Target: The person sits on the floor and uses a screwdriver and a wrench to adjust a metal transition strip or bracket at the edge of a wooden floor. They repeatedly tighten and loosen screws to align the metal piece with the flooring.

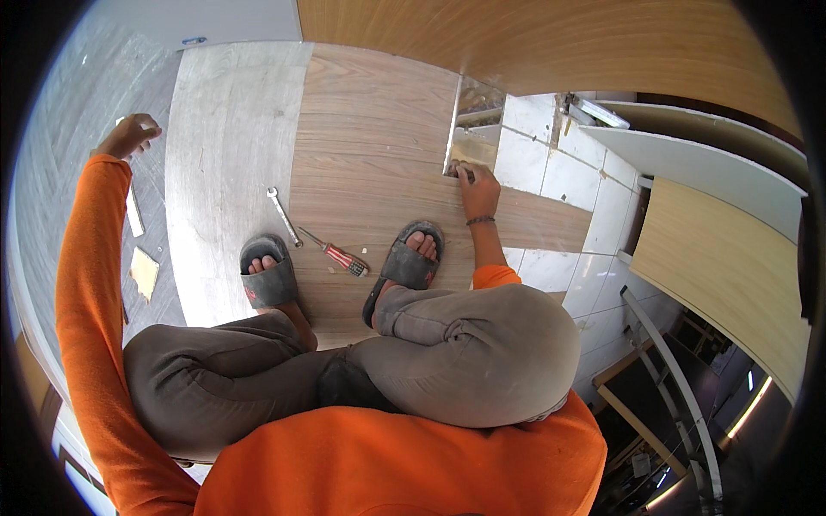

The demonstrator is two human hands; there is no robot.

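Observation:
I squat on a wood-grain board lying on the floor. My right hand reaches forward and pinches a small object at the board's far right corner, beside a thin metal-edged panel; what it pinches is too small to tell. My left hand is stretched out to the left, fingers curled, resting against a pale grey wood-grain surface. Between my sandalled feet lie a silver wrench and a red-and-white-handled screwdriver.
A lighter board adjoins the brown one on the left. White floor tiles lie to the right. Leaning panels and a metal frame stand at the right. Small wood scraps lie at the left.

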